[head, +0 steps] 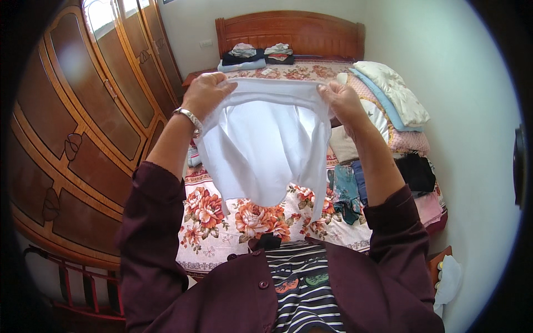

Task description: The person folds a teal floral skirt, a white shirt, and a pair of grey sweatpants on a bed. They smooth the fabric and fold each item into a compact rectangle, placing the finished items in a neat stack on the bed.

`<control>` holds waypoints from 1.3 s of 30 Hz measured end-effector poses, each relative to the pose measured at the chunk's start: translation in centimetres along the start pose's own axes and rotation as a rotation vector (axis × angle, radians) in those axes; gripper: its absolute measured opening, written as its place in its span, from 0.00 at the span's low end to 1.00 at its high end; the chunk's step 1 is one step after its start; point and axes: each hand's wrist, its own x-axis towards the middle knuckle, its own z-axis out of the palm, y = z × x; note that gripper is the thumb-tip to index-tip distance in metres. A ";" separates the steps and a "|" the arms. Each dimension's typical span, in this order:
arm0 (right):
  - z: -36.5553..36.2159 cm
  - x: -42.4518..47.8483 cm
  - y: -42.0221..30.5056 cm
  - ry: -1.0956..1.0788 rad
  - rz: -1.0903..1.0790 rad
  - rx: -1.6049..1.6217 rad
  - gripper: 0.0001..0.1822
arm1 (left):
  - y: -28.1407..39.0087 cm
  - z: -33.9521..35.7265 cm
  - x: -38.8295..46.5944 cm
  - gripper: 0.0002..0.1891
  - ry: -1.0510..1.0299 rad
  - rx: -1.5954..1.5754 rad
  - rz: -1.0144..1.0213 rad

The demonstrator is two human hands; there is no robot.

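A white, thin garment [262, 141] hangs spread out above a bed with a floral sheet [258, 220]. My left hand [210, 91] pinches its upper left edge, and a white bracelet [189, 120] circles that wrist. At the upper right edge, my right hand [341, 98] grips the cloth between thumb and fingers. The top edge is stretched nearly straight between the two hands, while the lower part drapes in loose folds towards me. To the right of the garment lie a folded beige cloth [342, 145] and a teal patterned cloth [346, 189], both on the bed.
Folded clothes [243, 56] are stacked near the wooden headboard [291, 33]. Along the right side lie a white quilt [391, 91], a pink pillow [406, 141], black clothing [416, 172] and pink cloth [429, 208]. A wooden wardrobe [95, 137] lines the left; a wall bounds the right.
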 end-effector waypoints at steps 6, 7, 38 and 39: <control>2.7 -3.1 0.5 -0.141 0.310 0.342 0.14 | -2.1 3.5 0.3 0.12 -0.163 -0.399 -0.188; 3.0 -3.5 0.1 -0.130 0.357 0.375 0.15 | -0.4 3.5 -0.7 0.11 -0.153 -0.360 -0.208; 4.0 0.3 1.6 -0.063 0.003 0.477 0.11 | 1.3 6.7 -2.9 0.11 -0.135 -0.598 0.047; 3.5 0.6 1.2 -0.090 -0.010 0.498 0.11 | 0.7 6.9 -3.0 0.11 -0.117 -0.567 0.054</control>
